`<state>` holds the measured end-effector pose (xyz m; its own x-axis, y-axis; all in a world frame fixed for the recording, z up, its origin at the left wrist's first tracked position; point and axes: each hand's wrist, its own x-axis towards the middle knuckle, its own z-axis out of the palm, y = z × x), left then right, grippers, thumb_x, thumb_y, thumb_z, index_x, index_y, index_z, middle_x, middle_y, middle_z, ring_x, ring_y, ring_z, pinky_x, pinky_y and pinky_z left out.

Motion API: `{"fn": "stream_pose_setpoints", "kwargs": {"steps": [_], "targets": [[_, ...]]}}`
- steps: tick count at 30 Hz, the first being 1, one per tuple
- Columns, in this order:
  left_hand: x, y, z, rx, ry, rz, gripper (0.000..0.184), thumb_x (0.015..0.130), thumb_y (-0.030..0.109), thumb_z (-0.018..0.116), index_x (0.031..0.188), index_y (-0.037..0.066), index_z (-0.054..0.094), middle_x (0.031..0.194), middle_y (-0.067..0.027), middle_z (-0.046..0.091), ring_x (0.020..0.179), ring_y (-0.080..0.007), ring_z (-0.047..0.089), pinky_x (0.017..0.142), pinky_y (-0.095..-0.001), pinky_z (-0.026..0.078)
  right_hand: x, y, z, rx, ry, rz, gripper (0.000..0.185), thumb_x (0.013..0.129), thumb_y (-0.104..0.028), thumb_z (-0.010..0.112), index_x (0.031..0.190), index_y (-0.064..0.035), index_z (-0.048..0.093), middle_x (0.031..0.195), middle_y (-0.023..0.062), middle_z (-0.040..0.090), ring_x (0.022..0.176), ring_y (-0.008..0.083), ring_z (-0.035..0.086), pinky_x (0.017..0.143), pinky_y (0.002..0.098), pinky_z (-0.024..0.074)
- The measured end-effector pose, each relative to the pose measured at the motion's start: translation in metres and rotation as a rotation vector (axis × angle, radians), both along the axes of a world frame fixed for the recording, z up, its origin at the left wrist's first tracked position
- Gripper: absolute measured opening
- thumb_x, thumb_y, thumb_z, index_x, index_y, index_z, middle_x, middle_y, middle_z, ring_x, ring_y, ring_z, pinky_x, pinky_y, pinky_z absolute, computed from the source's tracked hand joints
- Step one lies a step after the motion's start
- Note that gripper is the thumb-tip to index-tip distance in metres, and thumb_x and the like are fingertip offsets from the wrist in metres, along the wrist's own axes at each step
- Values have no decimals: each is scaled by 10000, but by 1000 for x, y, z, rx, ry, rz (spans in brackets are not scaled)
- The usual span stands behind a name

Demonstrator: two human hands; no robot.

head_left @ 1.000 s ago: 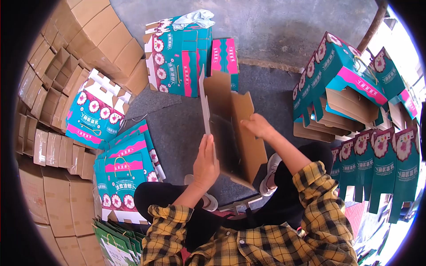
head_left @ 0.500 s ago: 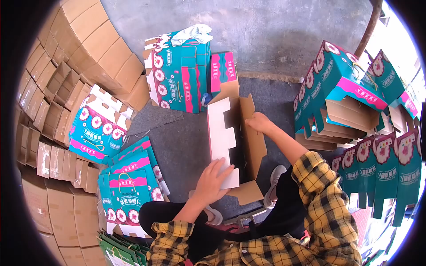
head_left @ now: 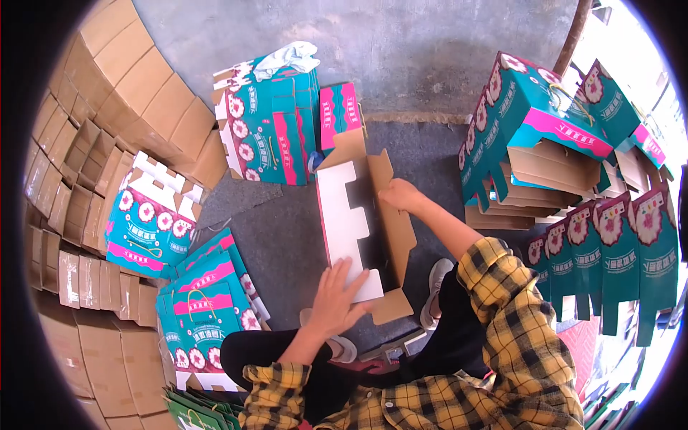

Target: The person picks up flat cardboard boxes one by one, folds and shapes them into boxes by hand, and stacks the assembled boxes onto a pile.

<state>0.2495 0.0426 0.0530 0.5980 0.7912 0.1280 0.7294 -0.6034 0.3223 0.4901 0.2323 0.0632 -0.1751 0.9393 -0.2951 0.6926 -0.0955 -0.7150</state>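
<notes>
An open cardboard box (head_left: pixel 395 244) stands between my legs, with a dark gap down its middle. Its notched white flap (head_left: pixel 342 222) lies along the left side, and brown flaps stick out at both ends. My right hand (head_left: pixel 401 196) is closed around the upper edge of the brown right-hand panel, thumb side up. At the near end, my left hand (head_left: pixel 334 299) has its fingers spread, the tips resting against the lower part of the white flap. Whatever lies deep inside the box is too dark to make out.
Teal printed cartons (head_left: pixel 269 125) with a white cloth (head_left: pixel 288 60) on top stand by the wall. More teal cartons (head_left: pixel 147 222) and flat gift boxes (head_left: pixel 201 315) lie left, before stacked brown boxes (head_left: pixel 161 93). Several teal cartons (head_left: pixel 545 129) and panels (head_left: pixel 620 251) stand at right.
The whole view has shifted, so the surroundings sit further left. My left hand's fingers have spread wider on the white flap. My right hand keeps its grip on the brown panel.
</notes>
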Motion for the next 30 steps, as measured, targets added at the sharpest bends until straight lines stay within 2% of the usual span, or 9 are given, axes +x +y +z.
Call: {"fn": "stream_pose_setpoints", "kwargs": {"steps": [2, 4, 8, 10, 14, 20, 23, 25, 30], "targets": [[2, -11, 7, -61, -97, -76, 641, 846, 519, 537, 1343, 116, 491, 1414, -265, 336, 1319, -420, 301, 1082, -524, 226, 0, 1, 0, 13, 7, -5, 338, 768, -197, 510, 860, 97, 650, 868, 296, 641, 854, 406, 643, 788, 441, 494], [3, -16, 5, -48, -101, -103, 624, 860, 530, 509, 1338, 129, 499, 1417, -253, 339, 1318, -423, 300, 1084, -524, 218, 3, 6, -18, 147, 17, -13, 380, 790, -260, 541, 752, 109, 621, 678, 232, 626, 555, 322, 642, 531, 393, 525], [1, -18, -3, -30, -177, -76, 597, 865, 566, 476, 1296, 159, 548, 1417, -211, 363, 1314, -410, 317, 1084, -519, 225, 3, 12, -23, 98, 77, 15, 388, 791, -265, 543, 762, 115, 618, 694, 239, 628, 563, 325, 644, 534, 393, 526], [3, -22, -4, -46, -253, -100, 511, 871, 500, 512, 1237, 150, 585, 1386, -192, 410, 1299, -389, 346, 1082, -519, 230, 5, 4, -12, 43, 26, -12, 359, 764, -204, 517, 919, 90, 651, 943, 301, 637, 891, 416, 637, 806, 447, 495], [11, -24, -14, 12, -219, -43, 422, 855, 369, 584, 1175, 93, 601, 1330, -166, 469, 1255, -361, 402, 1055, -501, 274, 8, 5, -15, -38, 23, -54, 368, 763, -208, 512, 928, 91, 651, 948, 297, 640, 904, 417, 635, 815, 444, 492], [51, -20, -22, 6, -404, 447, 362, 798, 152, 638, 1125, 11, 575, 1167, -150, 561, 1109, -343, 507, 954, -446, 366, 6, -1, -15, -17, 19, -35, 362, 762, -191, 499, 929, 92, 652, 955, 304, 636, 915, 427, 628, 825, 439, 489], [71, -15, -26, 253, -99, 441, 462, 788, 135, 627, 1212, -11, 517, 1217, -189, 523, 1170, -360, 466, 989, -477, 343, 6, 1, -23, -55, 9, -71, 358, 765, -188, 492, 926, 87, 655, 949, 305, 636, 927, 429, 623, 834, 444, 484], [83, -23, -28, 246, -66, 392, 504, 781, 179, 642, 1220, -28, 507, 1259, -205, 491, 1214, -368, 429, 1015, -501, 313, 6, -2, -28, 83, 45, -102, 392, 779, -254, 545, 780, 131, 621, 724, 258, 637, 596, 358, 651, 584, 411, 535], [105, -30, -12, 86, -160, 445, 629, 785, 314, 661, 1264, -36, 452, 1366, -231, 398, 1299, -400, 329, 1064, -574, 204, 4, -12, -47, 130, 112, -94, 346, 805, -260, 547, 838, 69, 649, 681, 216, 636, 541, 322, 638, 533, 379, 527]]}}
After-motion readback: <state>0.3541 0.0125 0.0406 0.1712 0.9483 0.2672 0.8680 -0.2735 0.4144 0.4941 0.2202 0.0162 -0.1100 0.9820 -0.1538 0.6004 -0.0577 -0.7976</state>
